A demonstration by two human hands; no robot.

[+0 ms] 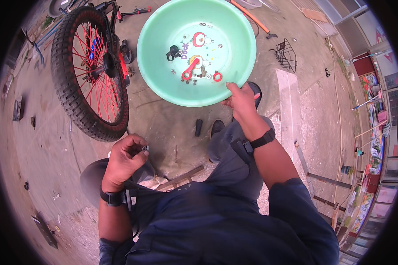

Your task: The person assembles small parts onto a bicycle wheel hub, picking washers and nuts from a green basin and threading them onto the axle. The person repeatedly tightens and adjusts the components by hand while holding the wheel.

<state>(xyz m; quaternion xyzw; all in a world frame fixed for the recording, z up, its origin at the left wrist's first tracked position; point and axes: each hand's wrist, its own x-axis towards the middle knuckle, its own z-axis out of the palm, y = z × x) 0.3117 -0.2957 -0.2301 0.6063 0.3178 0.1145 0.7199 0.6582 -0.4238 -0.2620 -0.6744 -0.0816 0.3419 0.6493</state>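
Note:
A pale green plastic basin (151,84) is tilted up in front of me, and my right hand (242,100) grips its near right rim. Inside it lie a black clamp-like part (173,53), a red lever-shaped part (190,70), a red ring (217,77) and several small nuts and bolts. My left hand (127,160) is closed near my left knee, with a small shiny metal part (145,149) pinched between thumb and fingers. Its exact kind is too small to tell. Just beyond that hand stands a bicycle wheel (93,70) with a fat black tyre and red spokes.
On the concrete floor a black tube-shaped grip (199,127) lies below the basin. A black wire rack (286,55) and an orange-handled tool (252,17) are at the far right. A wrench (70,126) lies left of the tyre. Metal bars (329,180) stand right of me.

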